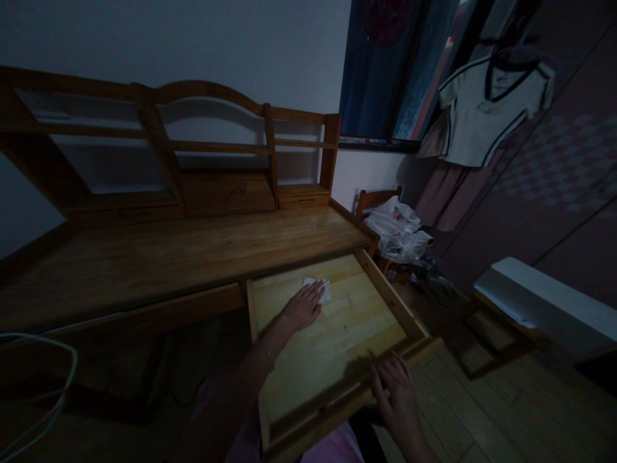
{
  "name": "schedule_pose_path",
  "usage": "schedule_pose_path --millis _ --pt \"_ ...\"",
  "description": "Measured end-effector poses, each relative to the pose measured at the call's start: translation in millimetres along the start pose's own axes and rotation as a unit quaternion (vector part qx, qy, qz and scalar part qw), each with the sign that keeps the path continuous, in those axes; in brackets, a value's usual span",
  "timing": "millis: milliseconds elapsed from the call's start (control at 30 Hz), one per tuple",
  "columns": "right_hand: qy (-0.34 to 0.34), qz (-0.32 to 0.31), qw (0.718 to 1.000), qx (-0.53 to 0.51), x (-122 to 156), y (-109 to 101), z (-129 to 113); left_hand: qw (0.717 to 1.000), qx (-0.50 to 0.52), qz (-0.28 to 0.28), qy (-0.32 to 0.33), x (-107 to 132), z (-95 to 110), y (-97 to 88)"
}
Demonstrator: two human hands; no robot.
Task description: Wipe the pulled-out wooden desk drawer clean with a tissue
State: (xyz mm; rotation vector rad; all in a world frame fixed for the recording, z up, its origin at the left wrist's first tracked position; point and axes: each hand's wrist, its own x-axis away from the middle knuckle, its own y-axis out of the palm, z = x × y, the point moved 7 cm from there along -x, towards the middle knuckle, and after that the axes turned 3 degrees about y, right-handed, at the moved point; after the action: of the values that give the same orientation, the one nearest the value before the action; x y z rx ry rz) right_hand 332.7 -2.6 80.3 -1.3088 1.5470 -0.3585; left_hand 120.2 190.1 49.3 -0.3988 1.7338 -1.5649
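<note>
A wooden drawer [337, 360] is pulled out from under the desk top, its pale bottom showing. Inside it, toward the back, my left hand [303, 307] presses a folded white tissue [326, 294] against the bottom, fingers laid over it. Part of the tissue is hidden under the fingers. At the drawer's front edge, near its right corner, my right hand [396, 386] grips the front board, with the fingers over the top.
The wooden desk [193, 247] carries a shelf unit [222, 148] along the wall. Plastic bags [398, 228] lie on a chair to the right. A white boxy object [554, 302] rests on a wooden stool [486, 341]. Clothes [491, 109] hang at the right. White cable [67, 379] loops at the lower left.
</note>
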Motion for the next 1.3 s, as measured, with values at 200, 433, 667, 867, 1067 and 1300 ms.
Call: schedule_pose_path --millis 200,433,667,867,1067,1300 --pt "-0.001 -0.003 1.000 -0.005 1 2 3 0.994 0.057 -0.020 0.092 0 53 10.8" --pt "0.002 -0.011 1.000 -0.014 1 3 3 0.994 0.067 -0.007 0.081 -24 85 32.0" --pt "0.006 -0.001 1.000 -0.017 0 0 1 0.996 0.058 -0.007 0.069 -48 109 42.9" --pt "0.009 -0.001 1.000 -0.016 0 0 1 0.997 0.064 -0.013 0.028 -78 123 60.1" --pt "0.017 -0.006 0.999 -0.030 -1 -1 0 0.998 0.064 -0.027 0.001 -102 146 74.9" --pt "0.022 -0.002 0.999 -0.034 -2 -1 0 0.994 0.090 -0.058 0.025 -121 182 82.8"
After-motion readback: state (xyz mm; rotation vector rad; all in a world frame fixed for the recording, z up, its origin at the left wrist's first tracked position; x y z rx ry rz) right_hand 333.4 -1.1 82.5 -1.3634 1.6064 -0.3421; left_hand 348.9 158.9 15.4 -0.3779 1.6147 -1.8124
